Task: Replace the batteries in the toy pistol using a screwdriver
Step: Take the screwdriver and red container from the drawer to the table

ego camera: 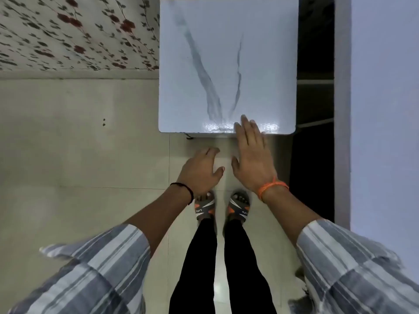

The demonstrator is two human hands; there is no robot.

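Observation:
No toy pistol, batteries or screwdriver are in view. A square white table [226,53] with grey marble streaks stands in front of me, with nothing on its top. My right hand [251,155] is flat and open, palm down, its fingertips over the table's near edge. My left hand [200,171] hovers lower, short of the table, above the floor, with fingers loosely curled and holding nothing.
I stand on a pale tiled floor [79,143], my feet in sandals [223,206] just below the hands. A wall with floral paper [68,30] is at the far left. A dark gap [315,87] and a white panel [383,98] lie to the right of the table.

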